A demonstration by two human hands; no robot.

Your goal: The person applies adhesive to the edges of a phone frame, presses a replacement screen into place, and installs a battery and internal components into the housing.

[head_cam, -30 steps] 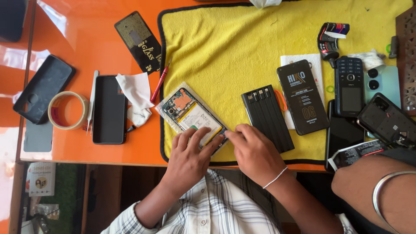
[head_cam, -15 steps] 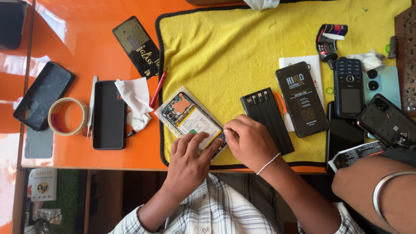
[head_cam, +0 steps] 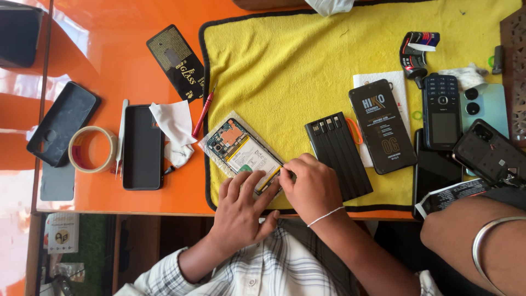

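The opened phone (head_cam: 241,154) lies on the yellow towel (head_cam: 307,60), at its 7 o'clock corner; the left hand (head_cam: 241,211) presses flat, fingers spread; the right hand (head_cam: 312,186) pinches at its lower edge; what it pinches I cannot tell; the phone seems light, stiff and fragile; better held by the frame.

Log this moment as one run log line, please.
left hand: pressing opened phone | right hand: fingertips at phone's lower edge | surface: yellow towel | beside: black power bank

A tape roll (head_cam: 92,149) lies beside a black case (head_cam: 142,147).
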